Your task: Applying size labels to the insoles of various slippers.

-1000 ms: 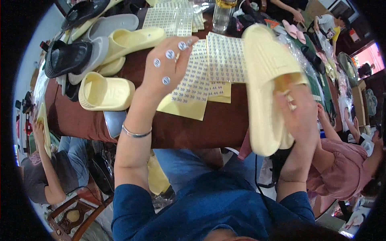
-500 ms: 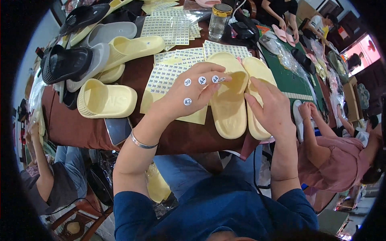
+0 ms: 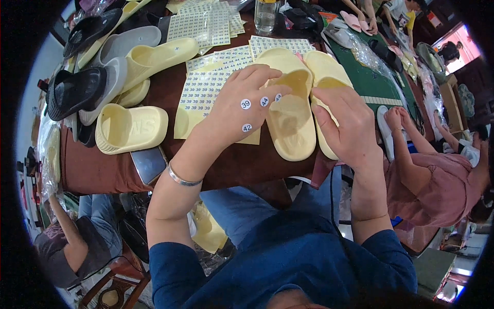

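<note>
A pair of pale yellow slippers (image 3: 291,135) lies side by side at the table's front edge, toes pointing away from me. My left hand (image 3: 244,100) has its fingers stretched and spread over the left slipper's opening. Small round white number stickers (image 3: 246,104) are stuck on the back of that hand. My right hand (image 3: 351,123) lies over the right slipper (image 3: 329,67), thumb apart from the bent fingers. It covers much of that slipper's footbed. Under my left hand are yellow sheets of number stickers (image 3: 198,95).
At the left stand another yellow slipper (image 3: 133,129) and a pile of black, grey and yellow slippers (image 3: 116,77). A phone-like dark slab (image 3: 148,164) lies at the front edge. A glass jar (image 3: 265,19) stands at the back. Co-workers sit on both sides; a green mat (image 3: 355,56) is at right.
The whole view has shifted, so the table sits higher in the picture. My left index fingertip no longer shows the sticker seen on it before. Both hands stay by the slippers.
</note>
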Demonstrator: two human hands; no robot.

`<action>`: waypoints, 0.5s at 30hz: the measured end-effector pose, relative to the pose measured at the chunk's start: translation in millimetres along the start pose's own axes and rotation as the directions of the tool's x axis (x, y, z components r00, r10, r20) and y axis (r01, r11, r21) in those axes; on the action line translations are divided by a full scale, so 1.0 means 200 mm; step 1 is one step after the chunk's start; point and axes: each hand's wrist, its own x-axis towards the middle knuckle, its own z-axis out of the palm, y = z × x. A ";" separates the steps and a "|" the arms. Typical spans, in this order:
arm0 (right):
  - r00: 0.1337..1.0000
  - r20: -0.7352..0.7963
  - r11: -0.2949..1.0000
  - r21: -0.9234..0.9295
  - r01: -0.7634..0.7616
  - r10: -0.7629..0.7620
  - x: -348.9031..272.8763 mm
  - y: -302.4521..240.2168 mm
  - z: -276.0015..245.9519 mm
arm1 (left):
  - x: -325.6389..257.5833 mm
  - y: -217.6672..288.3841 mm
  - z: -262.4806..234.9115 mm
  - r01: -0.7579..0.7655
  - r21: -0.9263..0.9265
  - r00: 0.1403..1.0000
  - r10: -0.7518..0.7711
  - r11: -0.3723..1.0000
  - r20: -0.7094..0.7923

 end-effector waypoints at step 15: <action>0.998 -0.005 0.985 0.165 0.057 -0.057 0.03 -0.21 0.07 | -0.03 -0.01 0.00 -0.010 -0.035 1.000 0.011 0.999 0.022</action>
